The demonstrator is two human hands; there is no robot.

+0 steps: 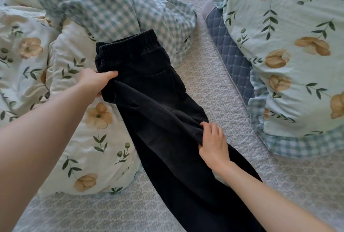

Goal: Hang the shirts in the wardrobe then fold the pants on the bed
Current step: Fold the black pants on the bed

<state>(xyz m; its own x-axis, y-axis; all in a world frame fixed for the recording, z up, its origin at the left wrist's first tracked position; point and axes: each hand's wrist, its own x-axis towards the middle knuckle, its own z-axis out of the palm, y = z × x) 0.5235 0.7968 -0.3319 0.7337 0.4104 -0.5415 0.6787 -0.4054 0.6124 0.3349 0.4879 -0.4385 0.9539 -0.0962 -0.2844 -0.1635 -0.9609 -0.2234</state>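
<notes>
The bed carries everything here. A floral duvet is bunched to the left of the left grip, and a matching pillow lies well to the right of the right grip. Between them the black pants lie slantwise, the elastic waistband just beyond the left grip and the legs running back past the right grip toward the person.

The left grip is closed on the pants' edge near the seat. The right grip pinches a raised fold of a leg.

No shirts show, so the step in hand is judged to be folding the pants. One leg seems to lie over the other, though the dark cloth hides the seams. Next, both grips probably need to smooth that fold flat, then bring the hems up to the waistband.
</notes>
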